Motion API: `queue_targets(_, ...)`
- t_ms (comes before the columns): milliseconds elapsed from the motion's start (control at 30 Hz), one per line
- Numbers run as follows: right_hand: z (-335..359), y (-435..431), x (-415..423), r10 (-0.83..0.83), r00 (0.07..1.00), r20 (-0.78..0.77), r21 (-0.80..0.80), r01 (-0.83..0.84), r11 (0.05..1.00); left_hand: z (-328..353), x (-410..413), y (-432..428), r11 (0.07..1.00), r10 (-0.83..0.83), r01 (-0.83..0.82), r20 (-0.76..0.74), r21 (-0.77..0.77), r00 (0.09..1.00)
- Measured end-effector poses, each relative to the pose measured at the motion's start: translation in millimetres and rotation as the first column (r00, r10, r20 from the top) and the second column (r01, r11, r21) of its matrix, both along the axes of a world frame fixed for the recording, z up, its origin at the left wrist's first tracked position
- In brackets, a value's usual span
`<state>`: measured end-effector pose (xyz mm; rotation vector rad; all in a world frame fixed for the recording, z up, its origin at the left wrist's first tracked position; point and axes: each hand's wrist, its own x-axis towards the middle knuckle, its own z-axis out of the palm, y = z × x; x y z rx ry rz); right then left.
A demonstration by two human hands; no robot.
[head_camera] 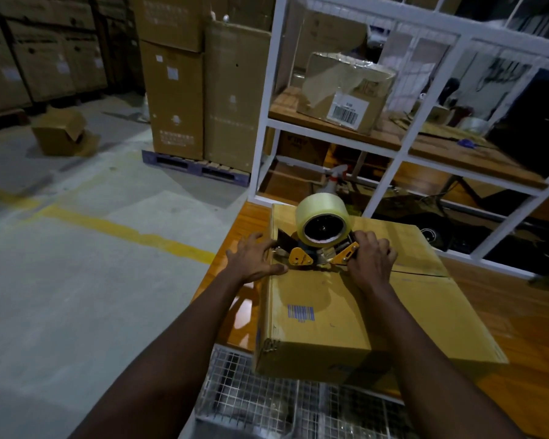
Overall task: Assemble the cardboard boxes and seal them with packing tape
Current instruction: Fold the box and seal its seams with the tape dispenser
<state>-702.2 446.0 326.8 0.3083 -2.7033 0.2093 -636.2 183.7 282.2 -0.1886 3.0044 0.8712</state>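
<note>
Right hand [373,263] covers part of dispenser [300,258]

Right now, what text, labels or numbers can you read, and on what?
No text can be read.
White barcode label on the taped shelf box: print too small.
Blue barcode on the nearest box: characters blurred.
White labels on the stacked cartons: blurred.
</note>
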Motion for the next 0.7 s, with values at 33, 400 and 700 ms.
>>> queue_targets(33,0,0,0,0.0,1.0,0.003,0.019,0.0,1.0,-1,1,1,1.0,0.012,-0.012,0.003,0.005,1.0)
queue_targets(400,-9,59,-15,-0.143,0.988,0.052,0.048,0.141,0.989,8,3,10,0.962,-0.008,0.026,0.07,-0.272,0.998)
queue_targets(700,-8,56,-19,-0.101,0.995,-0.007,0.078,0.101,0.992,11,5,73,0.893,-0.025,0.068,0.102,-0.445,0.995)
